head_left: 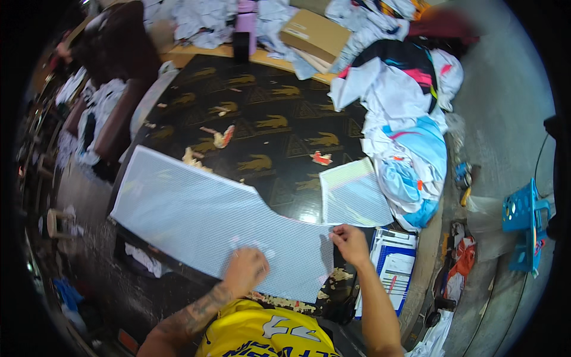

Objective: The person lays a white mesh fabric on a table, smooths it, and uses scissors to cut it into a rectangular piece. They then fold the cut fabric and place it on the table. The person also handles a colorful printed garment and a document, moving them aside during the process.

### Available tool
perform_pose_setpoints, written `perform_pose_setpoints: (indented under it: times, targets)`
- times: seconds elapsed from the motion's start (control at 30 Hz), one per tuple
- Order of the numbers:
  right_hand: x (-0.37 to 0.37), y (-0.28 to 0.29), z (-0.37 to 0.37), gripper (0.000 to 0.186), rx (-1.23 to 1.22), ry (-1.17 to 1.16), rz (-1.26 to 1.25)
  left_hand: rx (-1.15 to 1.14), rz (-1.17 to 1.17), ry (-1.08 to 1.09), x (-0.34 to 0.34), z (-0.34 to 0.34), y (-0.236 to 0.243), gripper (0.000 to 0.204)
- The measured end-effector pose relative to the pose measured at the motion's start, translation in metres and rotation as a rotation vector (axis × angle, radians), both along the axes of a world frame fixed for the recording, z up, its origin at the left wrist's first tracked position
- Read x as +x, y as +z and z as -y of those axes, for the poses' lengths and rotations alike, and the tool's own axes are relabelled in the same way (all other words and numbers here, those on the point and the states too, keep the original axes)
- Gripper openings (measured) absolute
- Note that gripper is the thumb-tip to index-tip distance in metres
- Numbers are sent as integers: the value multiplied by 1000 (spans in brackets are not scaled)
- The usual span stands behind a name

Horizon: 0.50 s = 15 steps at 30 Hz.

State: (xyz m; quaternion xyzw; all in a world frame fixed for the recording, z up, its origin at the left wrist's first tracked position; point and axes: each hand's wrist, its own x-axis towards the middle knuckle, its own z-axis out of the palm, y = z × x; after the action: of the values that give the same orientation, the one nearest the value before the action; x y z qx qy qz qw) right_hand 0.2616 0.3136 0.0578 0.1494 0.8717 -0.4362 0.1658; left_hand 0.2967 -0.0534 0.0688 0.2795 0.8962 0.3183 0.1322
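A large white mesh fabric panel (196,202) with a curved far edge lies flat over the near side of the dark table. My right hand (351,243) pinches its right-hand corner between thumb and fingers. My left hand (245,269) rests on or just over the panel's near part; motion smears its fingers, so how they are set is unclear. Beyond my right hand lies a smaller white mesh piece (354,190), its near edge close to the pinched corner.
The table (256,125) carries scattered scraps. White, blue and black cloth (404,137) is heaped along its right side. Blue-edged papers (392,271) lie beside my right forearm. At the far edge sit a cardboard box (315,35) and more white cloth. A blue plastic stool (523,220) stands right.
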Motion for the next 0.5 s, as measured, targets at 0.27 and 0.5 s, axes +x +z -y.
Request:
perform_pose_setpoints:
  times: [0.27,0.5]
  targets:
    - [0,16,64,20,430,55,-232,116,24,-80,82,4,-14,28]
    - [-107,177,264,22,-137,569,-594,766,93,1351,108,160,69,27]
